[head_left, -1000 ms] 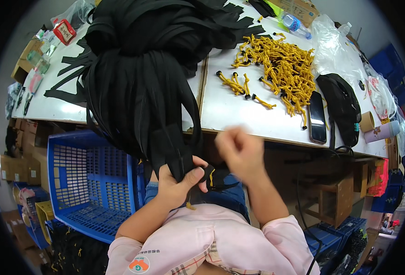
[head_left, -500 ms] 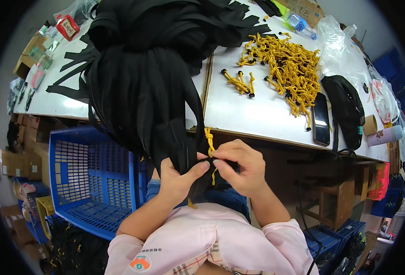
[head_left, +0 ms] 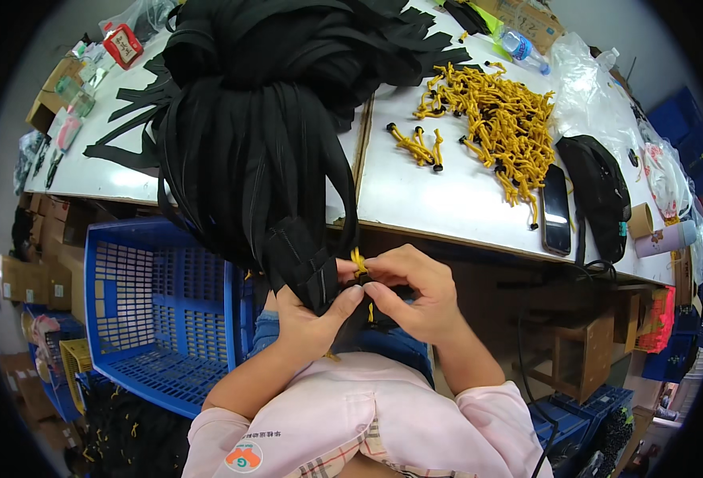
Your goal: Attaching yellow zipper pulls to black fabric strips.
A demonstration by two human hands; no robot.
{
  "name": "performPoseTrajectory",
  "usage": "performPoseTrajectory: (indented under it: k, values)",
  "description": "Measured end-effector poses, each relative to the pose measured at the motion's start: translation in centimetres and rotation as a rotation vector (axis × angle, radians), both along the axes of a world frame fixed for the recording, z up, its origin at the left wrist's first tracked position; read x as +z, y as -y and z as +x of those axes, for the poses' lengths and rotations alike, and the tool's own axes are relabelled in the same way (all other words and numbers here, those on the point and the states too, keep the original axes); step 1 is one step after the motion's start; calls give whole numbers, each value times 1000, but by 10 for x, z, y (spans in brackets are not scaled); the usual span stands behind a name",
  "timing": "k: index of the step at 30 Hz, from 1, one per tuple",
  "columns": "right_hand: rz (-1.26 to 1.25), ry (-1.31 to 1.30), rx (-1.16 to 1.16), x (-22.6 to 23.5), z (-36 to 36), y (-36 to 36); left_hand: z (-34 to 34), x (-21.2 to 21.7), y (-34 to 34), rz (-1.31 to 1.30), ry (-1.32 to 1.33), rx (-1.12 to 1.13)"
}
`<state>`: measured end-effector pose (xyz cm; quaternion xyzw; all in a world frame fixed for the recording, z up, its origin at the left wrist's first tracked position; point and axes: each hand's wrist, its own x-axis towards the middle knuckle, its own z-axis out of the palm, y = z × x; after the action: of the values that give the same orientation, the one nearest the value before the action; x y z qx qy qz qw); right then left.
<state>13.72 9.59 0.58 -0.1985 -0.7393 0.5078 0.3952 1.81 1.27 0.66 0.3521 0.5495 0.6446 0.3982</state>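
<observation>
Both grips (head_left: 365,288) around yellow cord (head_left: 359,260)

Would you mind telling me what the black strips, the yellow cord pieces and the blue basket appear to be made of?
The black strips look like woven fabric tape, matte: they drape limply over the table edge. The yellow cord pieces look like braided textile cord with small black tips, possibly plastic. The blue basket looks like moulded plastic with a slight sheen and a rigid lattice wall. The left hand and right hand pinch one cord.
</observation>
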Motion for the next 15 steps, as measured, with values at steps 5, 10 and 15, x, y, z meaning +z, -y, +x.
performPoseTrajectory:
  k: [5,10,15]
  values:
    - [-165,-122,-75,-21,-2,23,0,-6,2,116,11,-19]
    - [-340,-286,-14,-23,-6,22,-6,7,0,-11,447,-119]
    - [-1029,-356,378,-20,5,11,-18,0,2,-74,338,-215]
